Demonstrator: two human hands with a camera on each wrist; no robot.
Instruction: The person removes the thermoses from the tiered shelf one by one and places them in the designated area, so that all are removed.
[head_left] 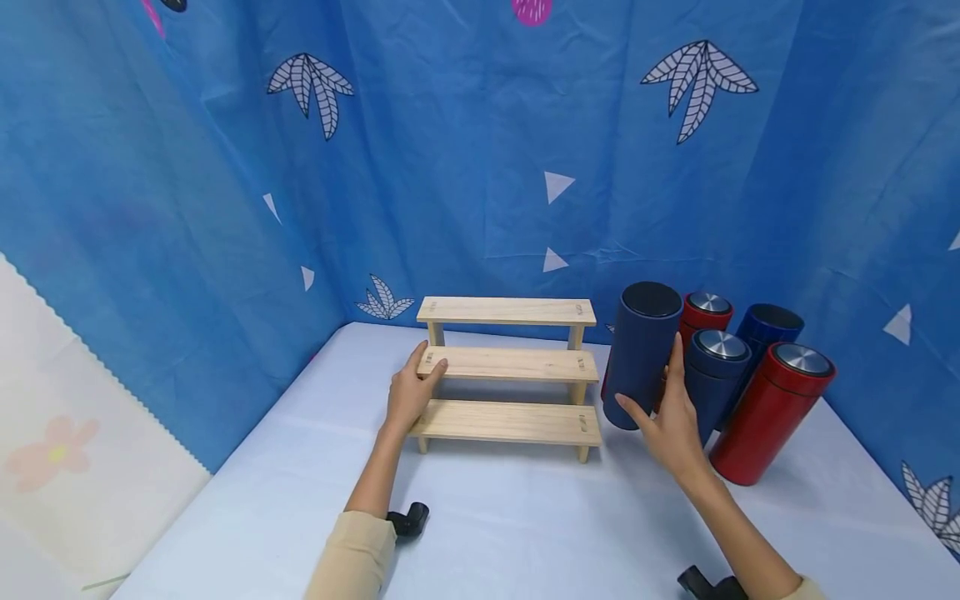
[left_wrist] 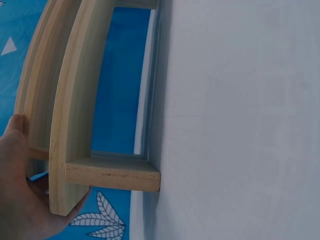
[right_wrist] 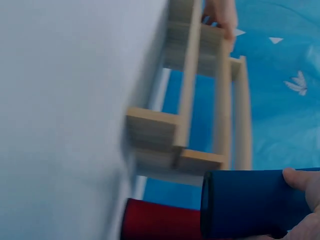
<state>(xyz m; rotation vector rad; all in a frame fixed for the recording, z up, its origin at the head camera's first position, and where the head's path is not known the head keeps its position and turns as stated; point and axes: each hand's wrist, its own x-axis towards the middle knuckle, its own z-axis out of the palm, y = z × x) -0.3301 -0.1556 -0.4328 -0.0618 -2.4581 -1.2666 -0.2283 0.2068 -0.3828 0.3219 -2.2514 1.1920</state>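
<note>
A three-tier wooden stand (head_left: pixel 510 363) stands on the white-covered table. At its left end my left hand (head_left: pixel 408 393) grips the middle shelf, thumb over the board's top; the left wrist view has this hand (left_wrist: pixel 25 195) curled about the boards' ends. To the right of the stand, my right hand (head_left: pixel 669 429) holds a dark blue insulated bottle (head_left: pixel 642 358) with a black lid, upright. Its thumb and fingers lie on opposite sides of the body. The right wrist view has the bottle's base (right_wrist: pixel 206 205) raised off the table, overlapping a red bottle (right_wrist: pixel 160 220).
Close beside the right hand stand a red bottle (head_left: pixel 772 417) with a silver lid, a blue bottle (head_left: pixel 712 375) with a silver lid, a shiny blue one (head_left: pixel 765 329), and another red one (head_left: pixel 705 312) behind. A blue patterned curtain (head_left: pixel 480 167) hangs behind the table.
</note>
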